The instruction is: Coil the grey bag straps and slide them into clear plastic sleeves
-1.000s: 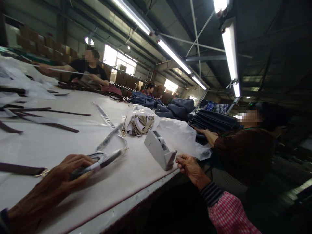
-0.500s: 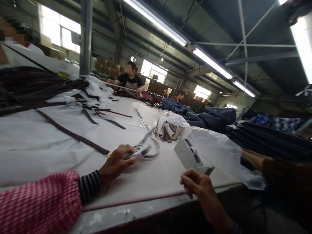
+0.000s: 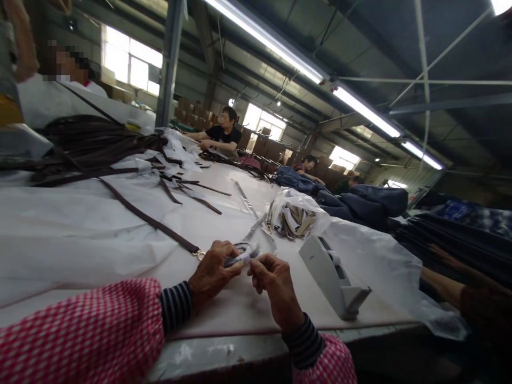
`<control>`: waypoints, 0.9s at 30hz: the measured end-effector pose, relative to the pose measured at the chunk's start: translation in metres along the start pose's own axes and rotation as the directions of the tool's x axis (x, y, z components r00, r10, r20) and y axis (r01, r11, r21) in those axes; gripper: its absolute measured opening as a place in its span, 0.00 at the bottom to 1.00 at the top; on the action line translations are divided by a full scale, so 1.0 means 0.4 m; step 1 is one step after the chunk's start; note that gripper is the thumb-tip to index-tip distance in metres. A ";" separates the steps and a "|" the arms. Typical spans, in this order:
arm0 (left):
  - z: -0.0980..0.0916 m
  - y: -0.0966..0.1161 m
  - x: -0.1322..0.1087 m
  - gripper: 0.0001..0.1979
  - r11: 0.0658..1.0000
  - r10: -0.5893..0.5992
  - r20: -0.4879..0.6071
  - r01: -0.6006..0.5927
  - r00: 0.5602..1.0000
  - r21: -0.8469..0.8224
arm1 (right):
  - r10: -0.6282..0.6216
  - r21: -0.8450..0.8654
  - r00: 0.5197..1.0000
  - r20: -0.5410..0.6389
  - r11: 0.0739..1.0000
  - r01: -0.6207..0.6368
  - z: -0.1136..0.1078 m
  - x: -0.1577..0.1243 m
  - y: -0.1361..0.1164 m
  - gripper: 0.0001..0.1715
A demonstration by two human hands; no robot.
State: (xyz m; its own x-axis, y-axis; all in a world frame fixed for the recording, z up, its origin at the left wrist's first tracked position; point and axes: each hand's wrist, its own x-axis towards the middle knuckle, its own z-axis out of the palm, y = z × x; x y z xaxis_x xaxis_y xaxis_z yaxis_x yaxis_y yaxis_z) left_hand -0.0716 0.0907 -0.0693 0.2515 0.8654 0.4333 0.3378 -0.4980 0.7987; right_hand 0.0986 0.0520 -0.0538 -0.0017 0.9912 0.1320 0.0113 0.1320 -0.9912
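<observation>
My left hand (image 3: 216, 269) is closed around a coiled grey strap (image 3: 256, 249), which has a white band round it. Fingertips pinched, my right hand (image 3: 274, 277) meets the coil at that white band; whatever is between them is too small to make out. From the coil the strap runs away across the table, its far length (image 3: 246, 198) in clear wrapping. A grey tape dispenser (image 3: 326, 277) stands to the right of my right hand. Just left of my left hand lies a dark brown strap (image 3: 154, 224) with a gold-coloured clasp (image 3: 199, 255).
Dark brown straps (image 3: 88, 141) are heaped at the left. A bundle of beige straps (image 3: 294, 220) in plastic sits behind the dispenser. Navy bags (image 3: 356, 200) and dark fabric (image 3: 452, 245) are piled at right. Another person's arm (image 3: 444, 285) reaches in there. Co-workers (image 3: 224, 133) stand farther back.
My right hand has moved left from the tape dispenser to the coiled strap. My left hand still holds the coil. The view has shifted, so the scene sits farther right and lower.
</observation>
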 end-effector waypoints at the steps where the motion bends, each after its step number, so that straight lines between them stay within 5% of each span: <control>1: 0.001 -0.001 0.000 0.09 1.000 -0.001 -0.002 0.001 1.000 0.001 | 0.004 -0.005 1.000 0.004 1.000 -0.004 0.001 0.002 0.004 0.21; 17: -0.015 0.015 0.007 0.08 0.997 0.052 -0.033 -0.050 0.998 0.051 | 0.050 0.061 0.999 -0.017 0.997 -0.049 0.012 0.041 0.033 0.24; 22: -0.047 0.029 0.009 0.15 0.973 -0.157 0.031 0.160 0.987 -0.168 | 0.011 0.073 0.999 0.034 0.997 -0.014 0.028 0.065 0.039 0.26; 27: -0.053 0.032 0.004 0.21 0.782 -0.298 0.247 0.385 0.922 -0.491 | -0.100 0.093 0.991 0.092 0.991 0.091 0.024 0.069 0.055 0.26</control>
State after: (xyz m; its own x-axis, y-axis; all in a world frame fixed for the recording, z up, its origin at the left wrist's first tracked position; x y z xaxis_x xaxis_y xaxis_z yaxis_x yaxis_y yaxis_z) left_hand -0.0859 0.0866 -0.0495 0.3556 0.9328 0.0580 -0.0841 -0.0299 0.9960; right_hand 0.0892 0.0823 -0.0721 -0.0951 0.9689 0.2285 -0.0824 0.2211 -0.9718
